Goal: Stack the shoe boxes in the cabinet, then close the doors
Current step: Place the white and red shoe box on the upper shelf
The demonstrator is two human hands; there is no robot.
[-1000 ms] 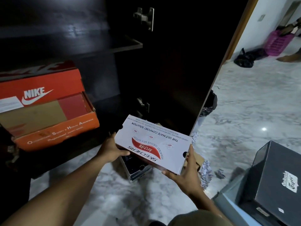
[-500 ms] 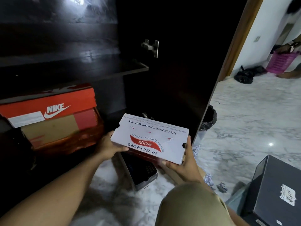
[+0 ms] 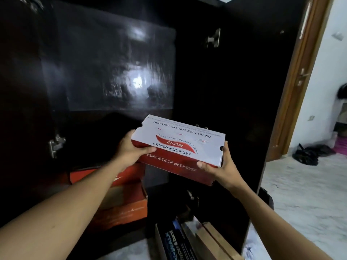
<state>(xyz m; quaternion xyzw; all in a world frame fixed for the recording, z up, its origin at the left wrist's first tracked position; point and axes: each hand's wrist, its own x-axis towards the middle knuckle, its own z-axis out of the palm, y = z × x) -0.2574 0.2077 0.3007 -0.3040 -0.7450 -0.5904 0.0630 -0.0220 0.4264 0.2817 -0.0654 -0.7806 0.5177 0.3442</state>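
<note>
Because the Skechers shoe box (image 3: 178, 145) is held in the air by its two ends only, a slip is the first thing to be feared. The left hand (image 3: 131, 151) is clamped on the left end with the thumb laid along the red near side, and the right hand (image 3: 219, 166) is clamped on the near right corner. The box is carried in front of the open cabinet (image 3: 116, 72), above and to the right of the orange Nike box (image 3: 112, 177), and is rested on nothing.

The white lid may be loosened if the grip is shifted, since only the ends are pressed. The far edge of the box could be caught on the dark shelf or on the open door (image 3: 244, 94) at the right, and the box could be tipped. The Nike box lies on a second orange box (image 3: 127, 209), and that pair could be pushed askew if the new box is set down hard or off centre. If the box is left overhanging, the doors may be kept from closing. The boxes on the floor (image 3: 176, 241) lie close below and could be kicked.

The cabinet's inside is nearly lost in darkness, so its depth and free room cannot be judged. The fingers beneath the box are hidden. Part of the orange pair is covered by the left forearm, and the floor boxes are cut off at the lower edge.
</note>
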